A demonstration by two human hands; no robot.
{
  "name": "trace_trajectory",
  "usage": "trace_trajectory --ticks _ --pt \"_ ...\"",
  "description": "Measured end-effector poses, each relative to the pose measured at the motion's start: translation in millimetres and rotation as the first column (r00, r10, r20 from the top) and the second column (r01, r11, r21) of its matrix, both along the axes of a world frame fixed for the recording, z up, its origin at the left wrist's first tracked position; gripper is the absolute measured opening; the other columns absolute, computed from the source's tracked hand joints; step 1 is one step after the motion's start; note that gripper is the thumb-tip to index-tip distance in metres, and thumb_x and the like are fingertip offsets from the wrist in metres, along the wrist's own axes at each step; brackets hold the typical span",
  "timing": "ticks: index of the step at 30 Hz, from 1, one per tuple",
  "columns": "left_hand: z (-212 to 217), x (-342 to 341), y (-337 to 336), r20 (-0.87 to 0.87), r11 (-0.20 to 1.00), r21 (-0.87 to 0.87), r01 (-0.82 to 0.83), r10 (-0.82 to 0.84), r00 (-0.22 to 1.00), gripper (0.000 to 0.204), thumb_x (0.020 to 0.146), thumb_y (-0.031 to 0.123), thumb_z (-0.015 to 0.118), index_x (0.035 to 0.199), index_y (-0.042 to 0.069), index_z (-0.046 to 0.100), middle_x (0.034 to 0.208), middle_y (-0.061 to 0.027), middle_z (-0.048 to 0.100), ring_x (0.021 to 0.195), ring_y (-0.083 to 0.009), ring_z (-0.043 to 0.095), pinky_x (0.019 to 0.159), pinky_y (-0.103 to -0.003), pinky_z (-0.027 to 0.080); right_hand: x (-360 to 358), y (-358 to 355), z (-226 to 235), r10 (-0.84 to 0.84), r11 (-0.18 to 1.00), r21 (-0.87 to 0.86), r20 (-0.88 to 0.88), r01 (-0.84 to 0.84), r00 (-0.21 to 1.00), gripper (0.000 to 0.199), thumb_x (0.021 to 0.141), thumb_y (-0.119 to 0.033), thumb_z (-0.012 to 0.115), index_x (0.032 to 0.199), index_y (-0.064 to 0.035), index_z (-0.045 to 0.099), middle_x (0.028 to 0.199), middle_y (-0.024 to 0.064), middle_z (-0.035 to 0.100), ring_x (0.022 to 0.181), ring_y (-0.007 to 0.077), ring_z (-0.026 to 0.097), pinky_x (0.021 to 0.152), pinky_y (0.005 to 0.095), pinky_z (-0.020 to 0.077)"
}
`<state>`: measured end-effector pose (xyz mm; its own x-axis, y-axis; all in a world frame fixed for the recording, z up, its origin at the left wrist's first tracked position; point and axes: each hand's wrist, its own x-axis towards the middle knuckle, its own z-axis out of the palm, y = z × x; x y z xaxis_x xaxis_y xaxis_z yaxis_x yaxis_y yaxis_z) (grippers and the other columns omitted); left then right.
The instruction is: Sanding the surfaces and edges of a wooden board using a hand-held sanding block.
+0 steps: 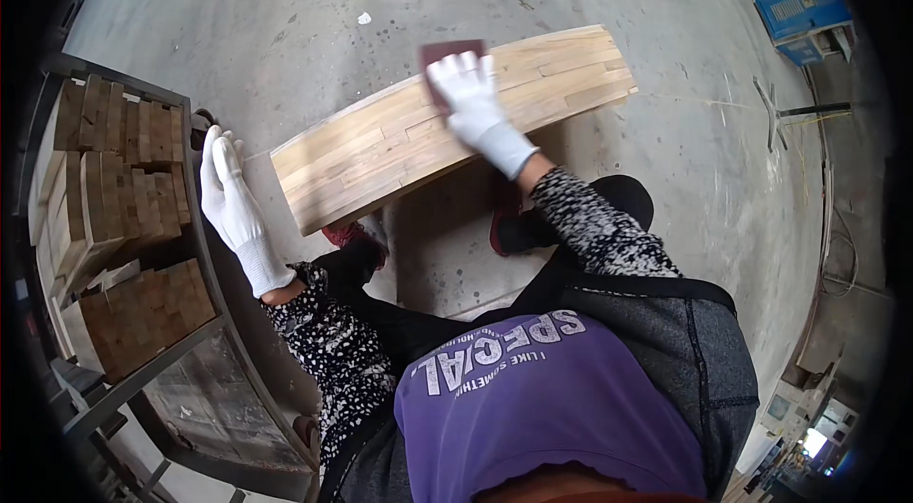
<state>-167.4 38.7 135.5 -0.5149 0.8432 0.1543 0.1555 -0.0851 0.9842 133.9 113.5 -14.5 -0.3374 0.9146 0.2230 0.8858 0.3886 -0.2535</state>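
A long, pale wooden panel (371,146), pieced together from narrow strips of slightly differing tan (their end joints staggered), lies broad face up and slantwise, its right end farther off than its left. Near mid-length, a partly covered, dark maroon pad (437,51) overhangs its far edge, thickness hard to tell.

The right of the hands (468,102) hides part of the maroon pad (438,52), its underside unseen.

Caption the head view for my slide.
Gloved right hand over a maroon abrasive pad on a laminated wooden board, left hand apart.
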Motion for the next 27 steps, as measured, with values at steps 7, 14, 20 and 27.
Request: trace_trajectory --ticks 7,14,20,27 --pt "-4 -2 3 -0.021 1.000 0.011 -0.009 0.009 1.000 0.050 0.099 0.030 0.052 0.133 -0.005 0.048 0.129 -0.0190 0.055 0.117 -0.0269 0.056 0.102 -0.035 0.044 -193 -80 15 0.553 0.831 -0.017 -0.072 -0.556 0.830 0.065 0.077 -0.021 0.059 0.139 -0.0074 0.042 0.145 0.0159 0.040 0.141 0.0339 0.027 0.117 0.0561 0.0070" --pt "-4 -10 -2 -0.022 0.997 0.034 -0.070 0.071 0.997 0.048 0.099 0.030 0.052 0.133 -0.005 0.050 0.127 -0.0184 0.057 0.115 -0.0256 0.057 0.102 -0.034 0.044 105 -11 11 0.015 0.972 0.235 0.002 -0.015 1.000 0.049 0.071 -0.009 0.059 0.120 -0.0082 0.055 0.114 0.0128 0.054 0.112 0.0328 0.045 0.101 0.0523 0.0277" --pt "-5 -13 -2 0.015 0.994 0.041 -0.104 0.103 0.995 0.047 0.098 0.026 0.056 0.131 -0.006 0.050 0.125 -0.0180 0.057 0.114 -0.0243 0.057 0.102 -0.033 0.044 177 -4 3 -0.456 0.883 0.196 0.155 0.425 0.876 0.043 0.089 -0.028 0.056 0.129 -0.0112 0.054 0.115 0.0111 0.056 0.106 0.0306 0.048 0.092 0.0496 0.0342" --pt "-10 -11 5 -0.004 0.998 0.046 -0.049 0.050 0.999 0.044 0.097 0.025 0.057 0.130 -0.004 0.053 0.121 -0.0122 0.060 0.111 -0.0201 0.058 0.099 -0.029 0.045 -132 -102 13 0.389 0.919 0.028 -0.229 -0.394 0.892 0.067 0.068 -0.012 0.065 0.133 -0.0063 0.047 0.137 0.0178 0.045 0.136 0.0378 0.031 0.116 0.0543 0.0126"
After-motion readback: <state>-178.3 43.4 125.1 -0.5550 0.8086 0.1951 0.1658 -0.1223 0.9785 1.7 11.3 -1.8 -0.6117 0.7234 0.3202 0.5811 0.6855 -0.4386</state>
